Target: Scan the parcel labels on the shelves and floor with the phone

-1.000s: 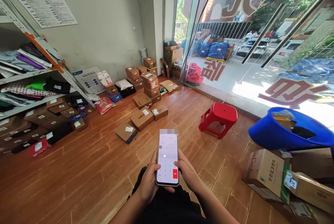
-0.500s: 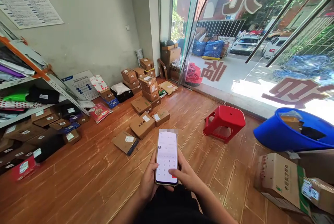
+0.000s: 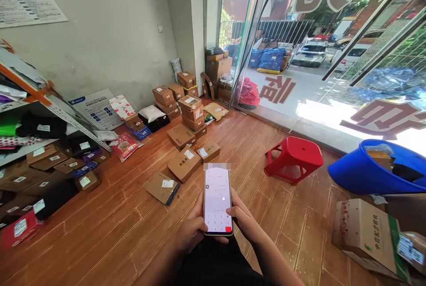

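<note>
A smartphone (image 3: 217, 206) with a lit, pale screen and a number keypad is held upright in front of me, near the bottom centre. My left hand (image 3: 193, 226) is closed round its left edge, the thumb at the lower left corner of the screen. Round the right edge my right hand (image 3: 242, 219) grips it, its thumb over the right side of the screen above the keypad. Some fingers of both hands are hidden behind the phone. Beyond it on the floor lie a flat cardboard mailer (image 3: 162, 188) and a brown carton (image 3: 184, 164).
Stacked parcels (image 3: 192, 115) line the wall. A metal shelf (image 3: 71, 119) with packages stands left. To the right are a red plastic stool (image 3: 301, 155), a blue tub (image 3: 353, 170) and a large carton (image 3: 364, 232). A glass door (image 3: 282, 86) fronts the outdoors.
The view has shifted slightly. My right thumb has gone up from the keypad's bottom to the screen's right side; my left thumb has moved down. The keypad sits lower and the screen display differs.
</note>
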{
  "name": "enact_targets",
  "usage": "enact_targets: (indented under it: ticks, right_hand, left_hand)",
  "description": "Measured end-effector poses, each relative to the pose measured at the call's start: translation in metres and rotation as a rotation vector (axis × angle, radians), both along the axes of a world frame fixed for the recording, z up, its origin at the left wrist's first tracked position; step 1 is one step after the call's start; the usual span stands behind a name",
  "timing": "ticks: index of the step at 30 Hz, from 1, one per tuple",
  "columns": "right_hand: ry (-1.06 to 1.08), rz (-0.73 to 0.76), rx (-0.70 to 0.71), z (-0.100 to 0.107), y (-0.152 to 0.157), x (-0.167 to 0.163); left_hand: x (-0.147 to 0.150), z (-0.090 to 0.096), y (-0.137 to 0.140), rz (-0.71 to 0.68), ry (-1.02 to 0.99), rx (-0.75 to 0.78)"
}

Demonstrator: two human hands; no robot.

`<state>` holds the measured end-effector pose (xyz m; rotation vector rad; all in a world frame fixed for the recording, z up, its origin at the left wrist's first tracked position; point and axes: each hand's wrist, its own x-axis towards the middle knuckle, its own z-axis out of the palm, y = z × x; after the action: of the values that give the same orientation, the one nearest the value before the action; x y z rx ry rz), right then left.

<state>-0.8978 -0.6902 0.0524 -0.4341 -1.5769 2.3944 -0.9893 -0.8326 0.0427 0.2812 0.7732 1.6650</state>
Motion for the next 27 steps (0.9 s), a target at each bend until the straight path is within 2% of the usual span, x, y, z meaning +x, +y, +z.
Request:
enact_targets:
  ticks: [5,12,15,18,20,22,25,27]
  right_hand:
    - [-0.039,-0.034,-0.06,0.001,-0.005,-0.026]
    - [-0.147,-0.115,-0.1,-0.004,-0.01,-0.066]
    - [-0.158,-0.077,-0.125,-0.011,-0.008,-0.076]
    - [-0.143,0.023,-0.133,-0.018,-0.001,-0.08]
    - [-0.118,0.096,-0.148,-0.023,0.005,-0.082]
    - [-0.095,0.115,-0.233,-0.032,0.012,-0.086]
    - [-0.089,0.048,-0.435,-0.053,0.026,-0.098]
    - [-0.136,-0.013,-0.498,-0.073,0.041,-0.108]
  left_hand:
    - [-0.02,-0.005,-0.002,0.024,0.016,-0.065]
    - [-0.047,-0.021,-0.008,0.031,-0.022,0.01]
    - [-0.053,-0.026,-0.007,0.064,-0.037,0.021]
    - [-0.059,-0.034,-0.002,0.108,-0.06,0.047]
    - [-0.063,-0.044,0.005,0.102,-0.102,0.072]
    - [-0.068,-0.06,0.017,0.091,-0.149,0.117]
    - [-0.074,-0.086,0.045,0.182,-0.118,0.17]
    - [-0.079,-0.098,0.068,0.231,-0.036,0.154]
